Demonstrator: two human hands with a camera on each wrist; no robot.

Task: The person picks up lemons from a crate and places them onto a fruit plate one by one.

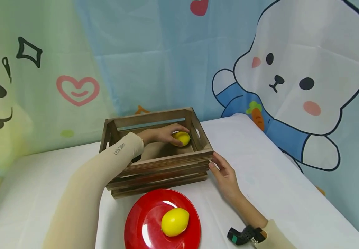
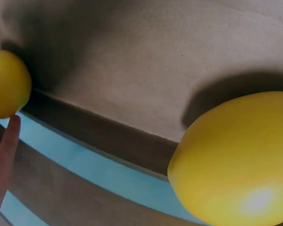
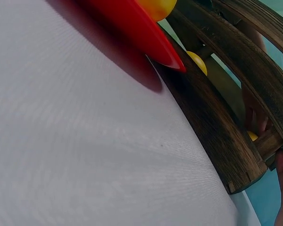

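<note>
In the head view my left hand (image 1: 167, 134) reaches into a slatted wooden crate (image 1: 157, 164) and holds a yellow lemon (image 1: 182, 138) between thumb and fingers near its right end. The left wrist view shows fingertips against that lemon (image 2: 8, 84) at the left edge. A second lemon (image 2: 240, 160) lies close to that camera, inside the crate; my left forearm hides it in the head view. My right hand (image 1: 226, 176) touches the crate's front right corner with fairly straight fingers. On a red plate (image 1: 136, 221) before the crate lies another lemon (image 1: 175, 222).
A white cloth (image 1: 260, 166) covers the table. Behind it hangs a printed curtain (image 1: 154, 69) with a cartoon animal, close to the crate's back. A black strap device (image 1: 245, 236) sits on the right wrist.
</note>
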